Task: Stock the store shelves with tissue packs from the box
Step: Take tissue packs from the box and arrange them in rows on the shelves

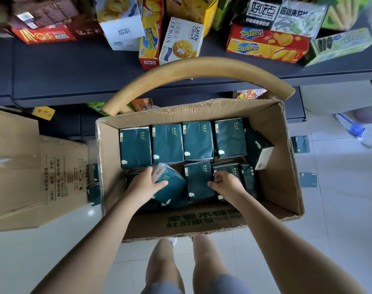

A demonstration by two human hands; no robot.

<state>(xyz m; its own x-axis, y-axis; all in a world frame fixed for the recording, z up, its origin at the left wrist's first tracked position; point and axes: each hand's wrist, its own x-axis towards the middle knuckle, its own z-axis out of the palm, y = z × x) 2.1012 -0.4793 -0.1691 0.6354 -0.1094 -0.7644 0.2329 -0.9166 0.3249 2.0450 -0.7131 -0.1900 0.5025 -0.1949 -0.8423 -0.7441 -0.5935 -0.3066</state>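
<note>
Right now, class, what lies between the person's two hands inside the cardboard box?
In the head view, one upright dark green tissue pack stands between the left hand and right hand; the left holds a tilted pack.

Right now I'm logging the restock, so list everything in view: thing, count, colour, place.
Open cardboard box: one, brown, on the floor ahead.
Tissue packs: about ten showing, dark green, inside the box; one tilted pack under the left hand.
Second carton: one, brown, left of the box.
Loose tissue packs: two, dark green, on the floor to the right.
Biscuit boxes: many, mostly yellow, red and white, on the dark shelf.
Left hand: gripping the tilted pack.
Right hand: fingers on a pack, grip unclear.
</note>
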